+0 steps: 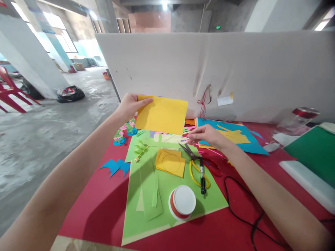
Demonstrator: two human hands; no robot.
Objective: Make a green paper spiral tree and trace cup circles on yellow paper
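My left hand (132,105) pinches the upper left corner of a yellow sheet of paper (162,113), held up over the far part of the table. Beside the sheet's lower right corner, my right hand (205,135) has its fingers drawn together; anything between them is too small to tell. Below lies a yellow paper stack (170,163) with a circle drawn on it. Scissors with yellow handles (195,170) and a black utility knife (202,176) lie to its right. A white-lidded tub (184,200) stands nearer, on the green paper (146,230).
Blue paper cutouts (115,167) and small paper flower pieces (120,139) lie left on the red table (96,209). Blue sheets (258,148) with yellow scraps are at right, near a clear jar (298,118) and black cable (243,219). A white panel (162,62) rises behind.
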